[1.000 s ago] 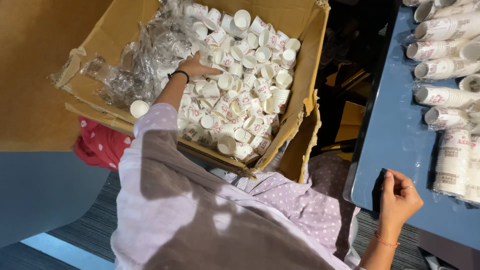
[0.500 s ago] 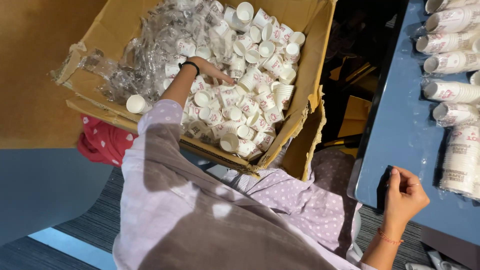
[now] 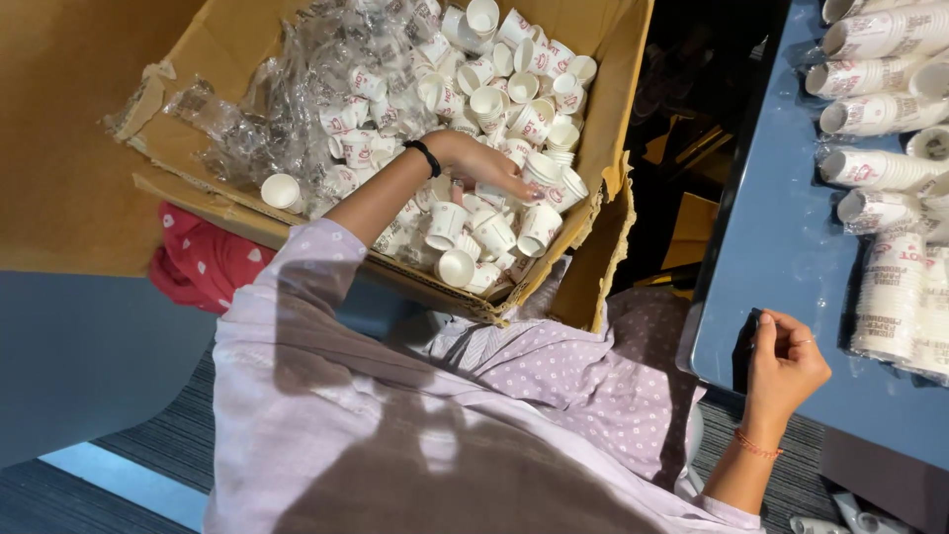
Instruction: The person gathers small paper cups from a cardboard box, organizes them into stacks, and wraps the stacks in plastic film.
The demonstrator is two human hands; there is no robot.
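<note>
Cardboard box [image 3: 203, 59] stands open, filled with loose small white paper cups [image 3: 494, 232] and crumpled clear plastic wrap [image 3: 287, 104]. Left hand [image 3: 484, 163] reaches in, fingers spread flat on the cups, gripping none. Right hand [image 3: 786, 361] rests curled at the edge of the blue table [image 3: 781, 237], near stacked cup sleeves [image 3: 875, 114].

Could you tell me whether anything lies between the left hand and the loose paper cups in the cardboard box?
Nothing visible does. The left hand already rests among the paper cups inside the cardboard box; the crumpled clear plastic wrap lies off to one side, not in its way.
</note>
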